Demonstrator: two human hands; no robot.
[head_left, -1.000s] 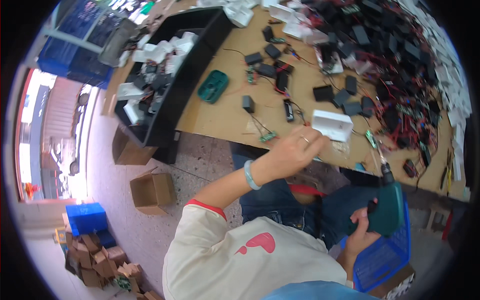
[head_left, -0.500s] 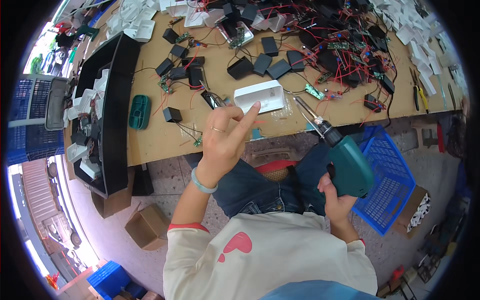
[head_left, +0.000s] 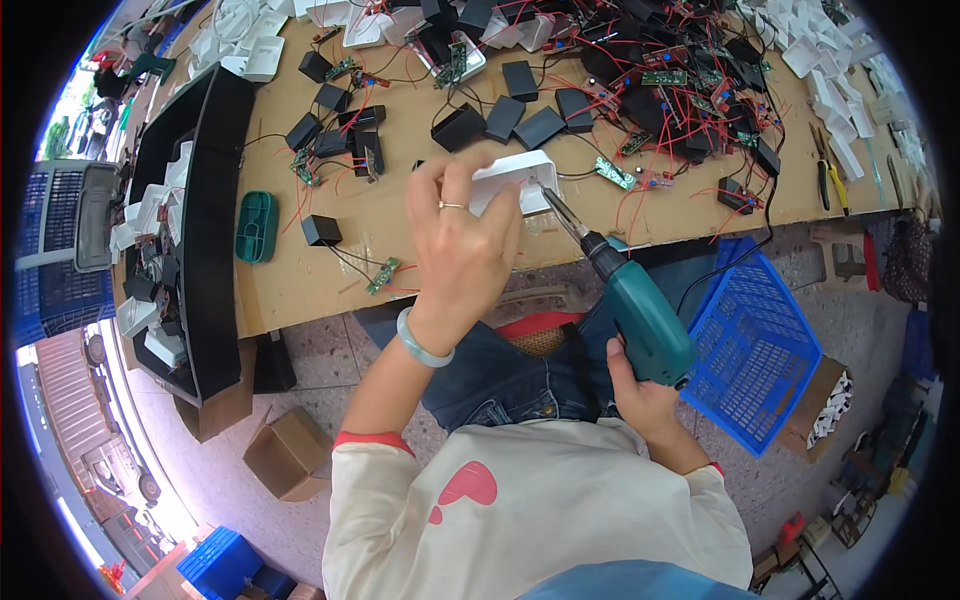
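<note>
A small white plastic case (head_left: pixel 513 172) lies open side up near the table's front edge. My left hand (head_left: pixel 460 240) is at its left end, fingers curled over the near rim and hiding part of it. Where the thumb rests I cannot see. My right hand (head_left: pixel 643 398) grips a green soldering gun (head_left: pixel 648 325) by its rear end. The gun slants up and left, its thin metal tip reaching inside the case's right end, by a small part on the inner wall. Whether tip and part touch is too small to tell.
Black boxes (head_left: pixel 540 128) with wires and circuit boards (head_left: pixel 613 172) lie behind the case. A long black bin (head_left: pixel 215 240) and a green tray (head_left: pixel 256 227) stand left. Pliers (head_left: pixel 832 185) lie right. A blue crate (head_left: pixel 755 345) sits below; a cord (head_left: pixel 735 262) trails from the gun.
The soldering gun has moved left and its tip has gone into the case. My left index finger, earlier stretched into the case, is now drawn back and bent. The whole view has shifted slightly.
</note>
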